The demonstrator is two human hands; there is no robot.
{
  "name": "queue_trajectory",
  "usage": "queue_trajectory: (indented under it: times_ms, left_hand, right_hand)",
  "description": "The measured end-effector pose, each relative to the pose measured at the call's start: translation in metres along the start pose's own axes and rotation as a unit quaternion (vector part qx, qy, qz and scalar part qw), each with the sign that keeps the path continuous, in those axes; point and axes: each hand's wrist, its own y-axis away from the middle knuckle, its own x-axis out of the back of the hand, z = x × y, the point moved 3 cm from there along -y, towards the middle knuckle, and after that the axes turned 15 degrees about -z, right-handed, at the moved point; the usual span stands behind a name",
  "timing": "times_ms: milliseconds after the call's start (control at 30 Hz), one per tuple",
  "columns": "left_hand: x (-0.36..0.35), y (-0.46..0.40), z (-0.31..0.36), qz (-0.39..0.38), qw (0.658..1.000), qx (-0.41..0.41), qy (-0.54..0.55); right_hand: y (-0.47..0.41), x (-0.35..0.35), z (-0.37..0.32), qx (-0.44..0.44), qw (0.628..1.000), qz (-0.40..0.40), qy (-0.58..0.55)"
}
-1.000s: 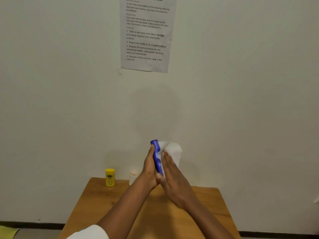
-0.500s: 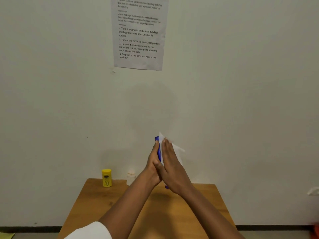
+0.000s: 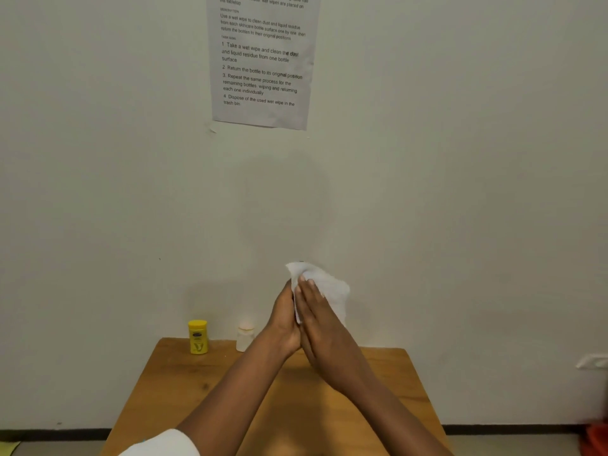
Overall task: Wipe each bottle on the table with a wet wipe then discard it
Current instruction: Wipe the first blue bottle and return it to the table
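Note:
My left hand [image 3: 283,320] and my right hand [image 3: 320,324] are pressed together above the far end of the wooden table [image 3: 171,383]. A white wet wipe [image 3: 329,291] lies under my right hand's fingers and folds over the top. The blue bottle held between the hands is hidden by the wipe and the palms. A small yellow bottle [image 3: 197,337] stands upright at the table's far left edge. To its right stands a small pale bottle [image 3: 244,338], just left of my left wrist.
A printed instruction sheet [image 3: 263,60] is taped on the wall above the table. A white wall fitting [image 3: 592,361] shows at the right edge. Something orange-red [image 3: 595,439] sits on the floor at the bottom right corner.
The wipe has slid up and over the top of the blue bottle, which showed between the hands before and is now covered. The hands stay pressed together at the same height.

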Motion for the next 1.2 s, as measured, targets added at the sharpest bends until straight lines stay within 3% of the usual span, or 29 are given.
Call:
queue_trajectory:
  times_ms: [100,200,400,500,533,600,700,800,1000,1067,1200]
  left_hand:
    - [0.000,-0.003,-0.002,-0.004,0.999,0.035,0.011]
    - [0.005,-0.010,-0.008,0.018,0.999,0.021,0.019]
    - [0.010,-0.031,-0.008,0.039,0.999,0.030,-0.012]
    - [0.017,-0.043,-0.021,0.047,0.998,0.030,-0.015]
    - [0.016,-0.045,-0.028,0.046,0.998,0.029,-0.013]
    - [0.012,-0.050,-0.042,0.052,0.998,0.022,-0.035]
    - [0.010,-0.062,-0.056,0.083,0.983,0.001,-0.167]
    - [0.015,-0.079,-0.067,0.088,0.957,-0.006,-0.276]
    - [0.039,-0.125,-0.107,0.061,0.904,0.018,-0.423]
    - [0.052,-0.146,-0.129,0.050,0.885,0.051,-0.461]
    - [0.072,-0.193,-0.162,0.002,0.866,0.077,-0.495]
  right_hand:
    - [0.009,-0.009,0.010,0.020,0.998,0.003,0.061]
    - [0.005,-0.004,0.017,0.018,0.996,-0.004,0.091]
    - [0.003,-0.014,0.021,-0.024,0.996,0.013,0.080]
    - [0.014,-0.025,0.026,-0.026,0.997,0.033,-0.061]
    - [0.014,-0.024,0.031,-0.056,0.984,0.037,-0.168]
    - [0.009,-0.022,0.050,-0.144,0.916,0.048,-0.372]
    - [0.007,-0.025,0.082,-0.238,0.805,0.066,-0.540]
    - [0.029,-0.041,0.113,-0.286,0.737,0.086,-0.606]
    - [0.089,-0.077,0.206,-0.406,0.658,0.079,-0.629]
    - [0.100,-0.084,0.238,-0.427,0.670,0.058,-0.604]
    - [0.098,-0.101,0.291,-0.438,0.728,-0.007,-0.528]
